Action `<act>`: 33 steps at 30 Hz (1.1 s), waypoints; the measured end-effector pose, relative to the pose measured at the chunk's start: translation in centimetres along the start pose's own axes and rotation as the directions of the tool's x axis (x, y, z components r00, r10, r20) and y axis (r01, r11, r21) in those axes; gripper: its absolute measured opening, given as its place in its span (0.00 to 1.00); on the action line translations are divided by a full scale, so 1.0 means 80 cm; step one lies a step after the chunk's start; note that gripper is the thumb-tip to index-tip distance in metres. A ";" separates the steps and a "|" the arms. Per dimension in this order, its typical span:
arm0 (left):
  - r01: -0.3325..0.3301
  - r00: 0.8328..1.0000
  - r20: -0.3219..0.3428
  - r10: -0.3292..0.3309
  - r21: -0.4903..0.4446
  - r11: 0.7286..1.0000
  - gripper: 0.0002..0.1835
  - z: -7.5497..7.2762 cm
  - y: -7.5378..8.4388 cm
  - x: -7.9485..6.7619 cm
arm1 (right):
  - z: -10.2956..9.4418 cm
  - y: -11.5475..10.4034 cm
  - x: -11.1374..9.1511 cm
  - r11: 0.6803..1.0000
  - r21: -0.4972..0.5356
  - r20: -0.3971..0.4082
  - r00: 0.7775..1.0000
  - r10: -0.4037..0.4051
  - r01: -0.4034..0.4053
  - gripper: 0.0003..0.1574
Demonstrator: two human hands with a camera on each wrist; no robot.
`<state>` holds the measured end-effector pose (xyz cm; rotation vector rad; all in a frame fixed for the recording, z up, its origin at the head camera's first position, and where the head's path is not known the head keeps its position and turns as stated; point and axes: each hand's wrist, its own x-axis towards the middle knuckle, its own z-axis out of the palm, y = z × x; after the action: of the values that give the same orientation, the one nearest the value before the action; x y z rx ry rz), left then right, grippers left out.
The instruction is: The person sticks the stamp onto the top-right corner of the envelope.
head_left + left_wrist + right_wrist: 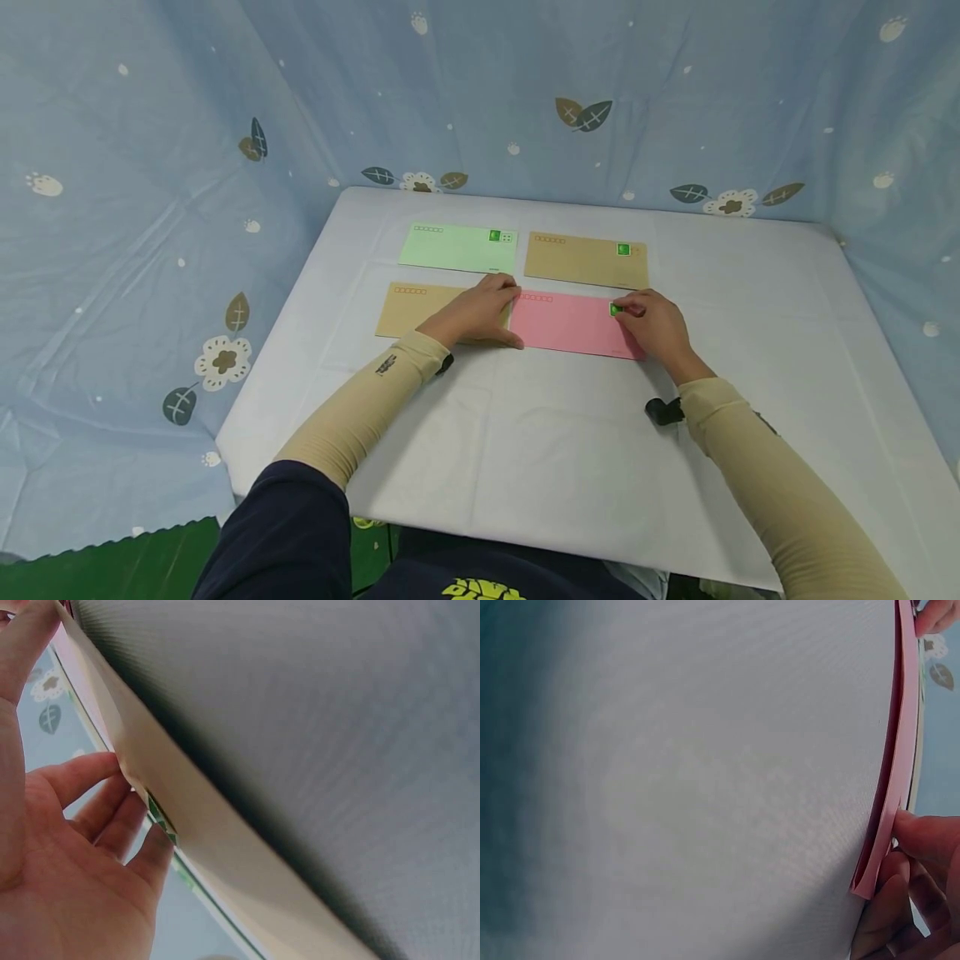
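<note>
A pink envelope lies flat in the front row. My right hand is at its upper right corner, with thumb and finger pinching a small green postage stamp there. My left hand rests with spread fingers across the pink envelope's left end and the right part of a tan envelope. In the left wrist view a green stamp shows on that tan envelope beside the fingers. The right wrist view shows the right thumb at the pink envelope; the pinched stamp is hidden there.
Behind lie a light green envelope and another tan envelope, each bearing a green stamp at its upper right. All lie on a white-covered table. A blue patterned curtain stands along the back and sides.
</note>
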<state>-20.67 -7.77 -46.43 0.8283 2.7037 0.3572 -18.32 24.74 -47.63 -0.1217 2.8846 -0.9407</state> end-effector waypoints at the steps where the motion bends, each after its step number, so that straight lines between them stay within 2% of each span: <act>1: 0.000 1.000 0.002 0.000 0.001 1.000 0.58 0.000 0.000 0.000 | 0.000 0.000 0.000 1.000 0.000 0.001 1.000 0.002 -0.002 0.17; 23: -0.006 1.000 -0.006 0.006 0.005 1.000 0.58 0.006 0.001 -0.002 | 0.004 0.000 -0.008 0.998 0.048 -0.036 0.999 0.031 -0.030 0.20; 33: 0.010 1.000 -0.009 -0.010 0.006 1.000 0.58 0.005 0.003 -0.004 | 0.004 -0.003 -0.019 0.999 0.019 -0.023 0.999 0.048 -0.047 0.22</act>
<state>-20.17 -7.73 -46.62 0.8166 2.7171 0.3521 -16.74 24.53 -47.64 -0.0408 2.8859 -0.9662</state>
